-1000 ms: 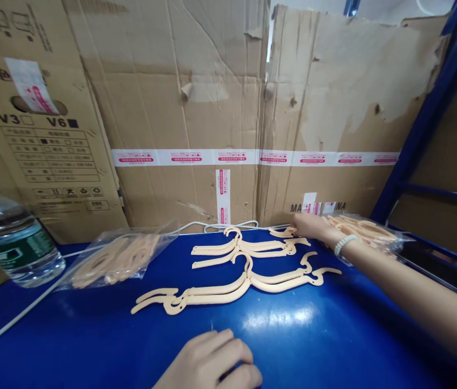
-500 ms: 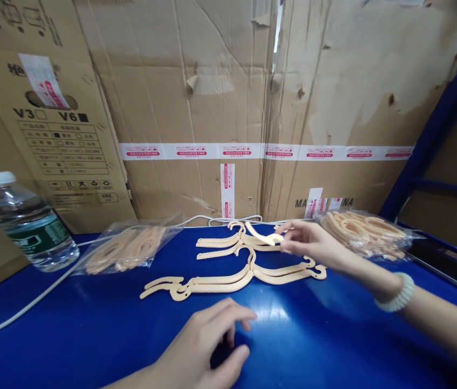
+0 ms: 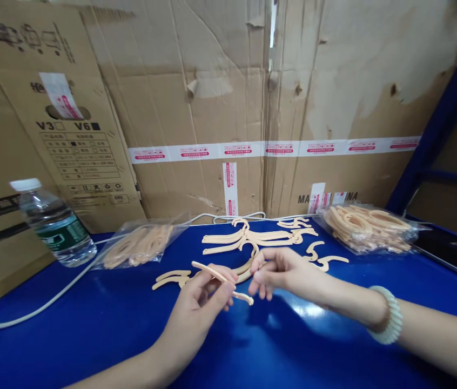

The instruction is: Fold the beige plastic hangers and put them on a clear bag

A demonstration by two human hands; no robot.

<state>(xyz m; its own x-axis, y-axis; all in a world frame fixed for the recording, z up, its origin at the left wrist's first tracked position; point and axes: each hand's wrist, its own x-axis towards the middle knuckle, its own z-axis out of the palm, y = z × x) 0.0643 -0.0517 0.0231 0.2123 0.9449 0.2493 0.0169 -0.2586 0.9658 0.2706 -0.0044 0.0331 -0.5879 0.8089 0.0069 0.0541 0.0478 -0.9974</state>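
My left hand [image 3: 206,300] is closed on a slim, curved beige hanger piece [image 3: 212,272], pinched between thumb and fingers above the table. The piece slants down to the right, and its lower tip shows near my right hand [image 3: 279,273]. The right hand's fingers are bent and apart, and I see nothing in them. Behind both hands lies a beige folding hanger [image 3: 243,269], partly covered by them. Farther back another beige hanger [image 3: 228,237] lies with its hook pointing away. Loose short curved pieces [image 3: 326,259] rest to the right of the right hand.
A clear bag of beige parts [image 3: 139,246] lies at left and a fuller bag [image 3: 368,227] at right. A water bottle [image 3: 60,229] stands far left beside a white cable [image 3: 46,308]. Cardboard [image 3: 196,108] walls the back of the blue table [image 3: 102,329].
My right hand has come back toward me from the far hanger, where it held a small curved piece. My left hand has risen and now holds the piece; the right hand has let go.
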